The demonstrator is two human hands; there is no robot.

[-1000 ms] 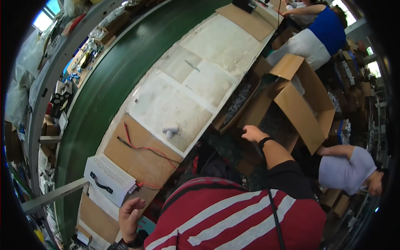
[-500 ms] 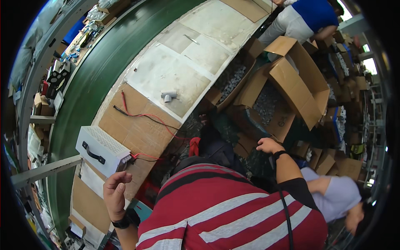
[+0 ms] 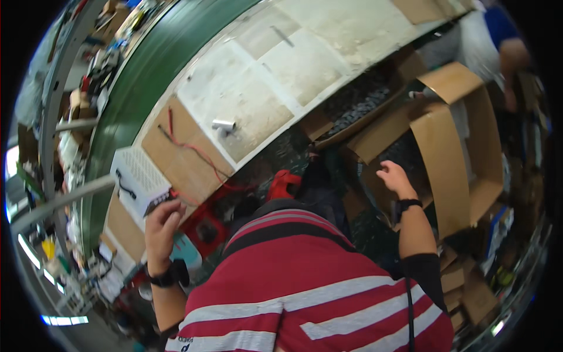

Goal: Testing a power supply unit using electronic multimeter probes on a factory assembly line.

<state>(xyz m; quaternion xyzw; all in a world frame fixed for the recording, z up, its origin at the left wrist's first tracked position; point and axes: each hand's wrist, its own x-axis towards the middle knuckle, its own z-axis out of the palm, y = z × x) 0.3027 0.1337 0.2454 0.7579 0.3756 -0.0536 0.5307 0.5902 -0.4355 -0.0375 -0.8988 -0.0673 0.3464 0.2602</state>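
Observation:
My left hand (image 3: 162, 233) hangs in the air near the white perforated metal box (image 3: 143, 170), its fingers loosely bent and apart with nothing visible in them. Over the open cardboard box (image 3: 448, 170) on the right is my right hand (image 3: 396, 178), also empty, thumb and fingers slightly curled. A small grey pipe fitting (image 3: 224, 125) lies on the whitish worktable (image 3: 264, 105). Red and black test leads (image 3: 193, 148) run from the metal box across a cardboard sheet (image 3: 170, 139).
A green conveyor belt (image 3: 138, 82) runs along the table's far side. Another cardboard box (image 3: 358, 111) holds many small grey parts. A red plastic object (image 3: 285, 185) stands below the table edge. At the upper right a person in blue (image 3: 498, 26) is partly visible.
The view has turned, blurring the picture. My right hand has risen closer to the box of parts; my left hand has moved up slightly near the metal box. The fitting stays on the table.

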